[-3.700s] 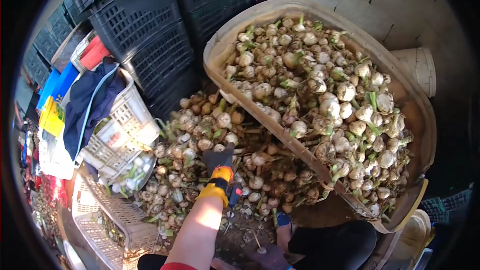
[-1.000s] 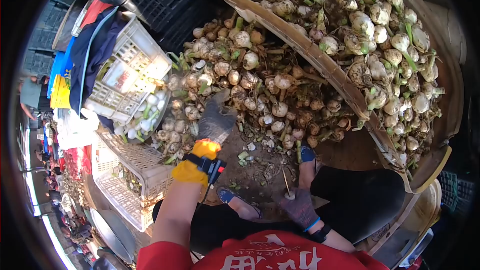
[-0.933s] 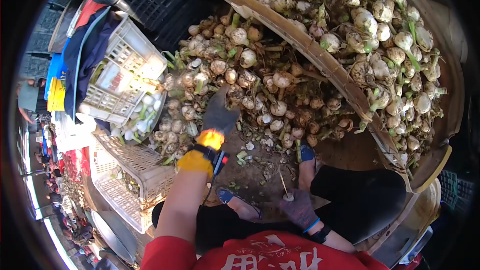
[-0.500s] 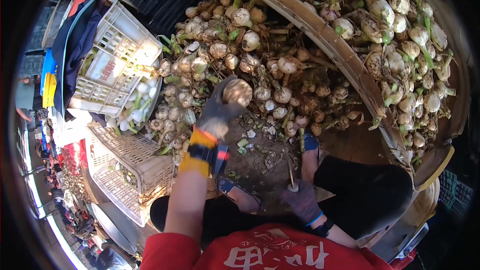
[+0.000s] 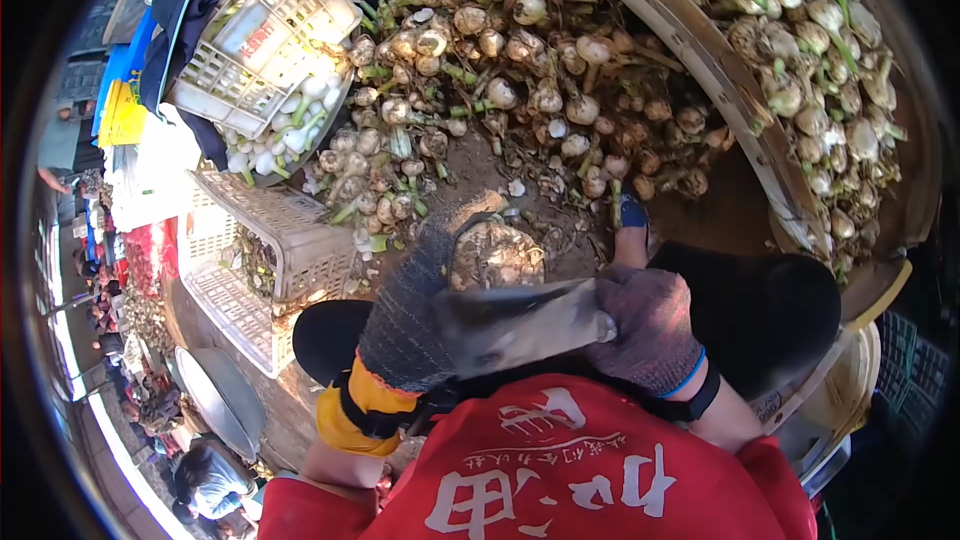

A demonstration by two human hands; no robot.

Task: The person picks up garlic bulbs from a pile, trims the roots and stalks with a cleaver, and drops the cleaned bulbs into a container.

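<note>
My left hand [image 5: 410,305], in a dark grey knit glove with a yellow cuff, is closed round a large, soil-crusted garlic bulb [image 5: 502,258] held before my chest. In a similar glove, my right hand [image 5: 650,325] grips a knife by its handle, most of which the fingers hide. The knife's broad metal blade [image 5: 530,325] points left, just below the bulb, and overlaps the palm side of my left hand. Beyond both hands, a heap of dirty garlic bulbs [image 5: 530,50] with green stalks lies on the ground.
Cleaned white bulbs [image 5: 290,130] fill a basin at left beside a white plastic crate [image 5: 270,25]. A second crate [image 5: 310,230] lies near my left knee. More bulbs [image 5: 800,70] lie behind a curved wooden rim [image 5: 690,60] at right. A person [image 5: 210,485] is at lower left.
My left hand has drawn the bulb back from the heap toward my chest. The right hand has risen from beside my leg, bringing the knife blade across to the left hand.
</note>
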